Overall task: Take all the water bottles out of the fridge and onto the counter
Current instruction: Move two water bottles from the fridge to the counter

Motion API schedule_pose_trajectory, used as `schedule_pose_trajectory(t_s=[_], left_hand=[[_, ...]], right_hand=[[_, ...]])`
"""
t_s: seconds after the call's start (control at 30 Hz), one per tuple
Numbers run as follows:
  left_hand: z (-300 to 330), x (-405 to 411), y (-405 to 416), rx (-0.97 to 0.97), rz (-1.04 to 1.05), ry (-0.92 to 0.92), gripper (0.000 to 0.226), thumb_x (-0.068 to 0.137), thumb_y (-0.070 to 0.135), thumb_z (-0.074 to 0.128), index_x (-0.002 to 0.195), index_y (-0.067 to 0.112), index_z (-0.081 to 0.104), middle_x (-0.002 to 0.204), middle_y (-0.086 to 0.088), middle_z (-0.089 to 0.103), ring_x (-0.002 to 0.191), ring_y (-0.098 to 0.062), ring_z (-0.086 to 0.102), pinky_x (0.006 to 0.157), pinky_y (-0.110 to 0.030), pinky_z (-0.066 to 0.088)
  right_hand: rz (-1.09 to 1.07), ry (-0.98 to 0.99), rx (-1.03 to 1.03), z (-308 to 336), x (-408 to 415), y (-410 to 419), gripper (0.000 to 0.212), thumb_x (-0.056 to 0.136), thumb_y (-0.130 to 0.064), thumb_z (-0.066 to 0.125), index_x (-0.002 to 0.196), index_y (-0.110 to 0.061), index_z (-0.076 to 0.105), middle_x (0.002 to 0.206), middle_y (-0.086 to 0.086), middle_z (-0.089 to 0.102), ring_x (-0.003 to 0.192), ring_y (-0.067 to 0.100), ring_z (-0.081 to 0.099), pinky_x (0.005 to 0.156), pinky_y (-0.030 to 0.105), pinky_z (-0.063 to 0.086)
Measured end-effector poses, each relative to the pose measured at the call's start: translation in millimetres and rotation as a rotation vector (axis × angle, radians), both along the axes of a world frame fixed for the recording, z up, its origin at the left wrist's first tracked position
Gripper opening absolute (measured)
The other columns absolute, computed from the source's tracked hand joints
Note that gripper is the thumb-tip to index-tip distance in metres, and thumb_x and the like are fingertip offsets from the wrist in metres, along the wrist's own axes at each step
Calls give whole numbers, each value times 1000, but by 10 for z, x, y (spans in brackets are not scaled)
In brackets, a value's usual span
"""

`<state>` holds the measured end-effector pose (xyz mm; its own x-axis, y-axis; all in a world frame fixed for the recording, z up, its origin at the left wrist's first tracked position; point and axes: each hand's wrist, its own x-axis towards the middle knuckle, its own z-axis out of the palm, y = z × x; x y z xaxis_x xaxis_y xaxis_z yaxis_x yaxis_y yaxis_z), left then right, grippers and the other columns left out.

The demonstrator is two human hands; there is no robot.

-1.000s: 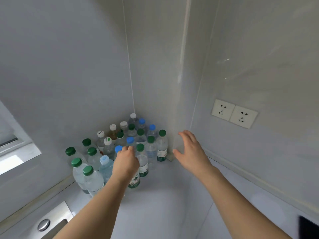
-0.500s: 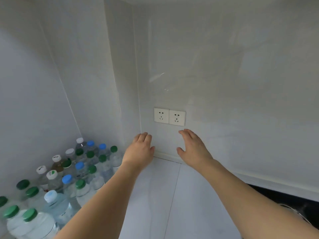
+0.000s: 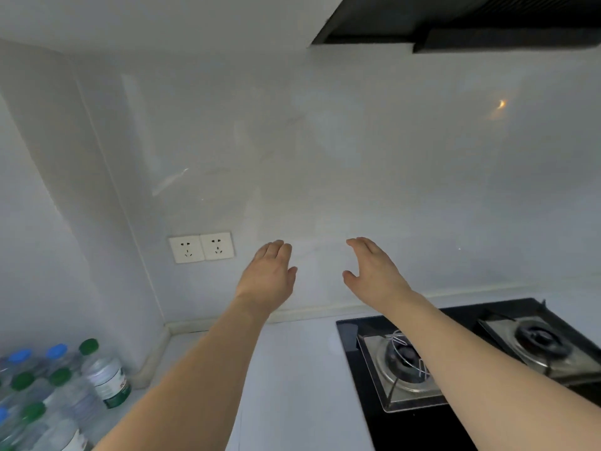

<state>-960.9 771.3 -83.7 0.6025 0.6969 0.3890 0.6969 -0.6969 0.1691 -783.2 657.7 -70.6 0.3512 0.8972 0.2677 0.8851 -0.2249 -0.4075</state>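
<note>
Both hands are empty. The left hand [image 3: 266,275] and the right hand [image 3: 374,271] hang in the air in front of the wall, fingers straight and relaxed, palms turned toward each other, gripping nothing and well apart from any bottle.

The water bottles [image 3: 48,392] stand packed together at about 8 o'clock in the head view, in the corner of the tabletop [image 3: 292,369] where two walls meet. Each one is upright, long axis vertical, cap pointing up; the caps are green or blue. The nearest labelled bottle [image 3: 105,374] stands at the group's right edge. The fridge is not in view, so I cannot tell whether any bottles are left inside it.

As I judge it, the step in hand is going to fetch more bottles. To do it well, the hands should reach the fridge free, take each bottle round the body rather than the cap, carry it upright, and set it beside the cluster without knocking the crowded ones over. New bottles belong on the bare tabletop near 6 o'clock, clear of the gas hob [image 3: 455,362] at 4 o'clock. A double socket [image 3: 201,247] sits on the wall at 9 o'clock of the left hand.
</note>
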Motion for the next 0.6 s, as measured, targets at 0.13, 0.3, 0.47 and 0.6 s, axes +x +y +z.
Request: schedule_pose_trajectory(t_s=[0.13,0.3,0.47,0.6], left_hand=[[157,626,-459,11,-106,-15,47,102,29,41,145,12,33,156,-2,28,144,-21,20,112,-32,27],[274,1355,-1171,37,-254,-11,48,102,28,41,146,12,32,156,-3,28,144,-21,21,112,-32,28],[343,1917,-1885,37,-344,-21,49,102,27,42,147,11,32,156,-4,28,144,-21,21,113,-31,27],[380,2342,-2457,42,-424,-41,48,102,26,43,146,12,33,156,-4,29,143,-21,23,112,-31,28]], right_hand=[[-90,1,13,52,433,-636,63,94,-23,55,149,-14,28,156,4,26,141,23,29,116,35,27],[-232,-6,27,159,967,-1529,62,93,-21,57,148,-13,30,154,5,30,139,24,34,115,34,30],[-350,-9,42,212,1413,-2404,61,93,-18,56,148,-11,31,152,5,32,139,24,33,115,35,29],[-431,4,52,150,1723,-3061,61,92,-19,56,148,-14,31,152,3,32,138,24,33,114,35,31]])
